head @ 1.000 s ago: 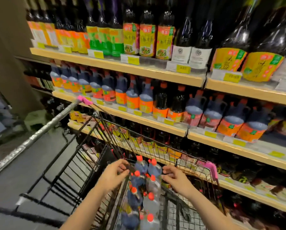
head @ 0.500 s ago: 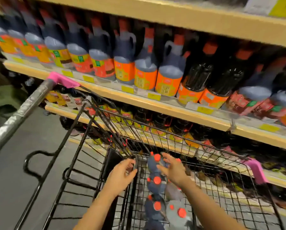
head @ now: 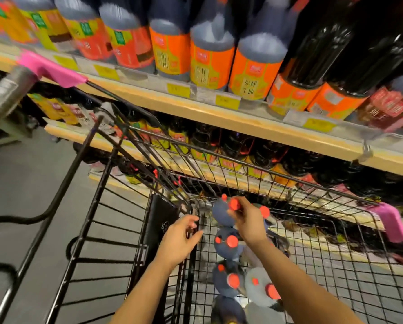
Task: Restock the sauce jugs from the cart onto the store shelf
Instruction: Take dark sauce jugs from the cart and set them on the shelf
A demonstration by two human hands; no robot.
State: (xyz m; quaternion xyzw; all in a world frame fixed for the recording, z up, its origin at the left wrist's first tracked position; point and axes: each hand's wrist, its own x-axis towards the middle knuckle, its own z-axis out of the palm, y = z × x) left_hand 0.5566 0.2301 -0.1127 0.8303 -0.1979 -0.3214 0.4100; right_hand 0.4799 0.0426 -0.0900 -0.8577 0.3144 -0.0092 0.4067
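The light is warm and even, rather dim under the shelf (head: 254,123). Glare shines on the dark bottles (head: 350,43) at top right. Labels and edges are blurred, and the wide lens bends the cart (head: 261,160) lines.

Sauce jugs (head: 228,245): dark grey-blue plastic w/ red-orange caps; approx. six visible, upright, packed in two rows along left side of cart basket; caps face camera; farthest jug (head: 222,212) at front of the row, top partly covered. Cart (head: 261,161): black wire basket, pink corner guards, parked against shelf. Store shelf (head: 254,126): tan wood edge w/ yellow price tags; carries upright dark jugs w/ orange and yellow labels in a tight row; lower shelf also stocked w/ dark bottles.
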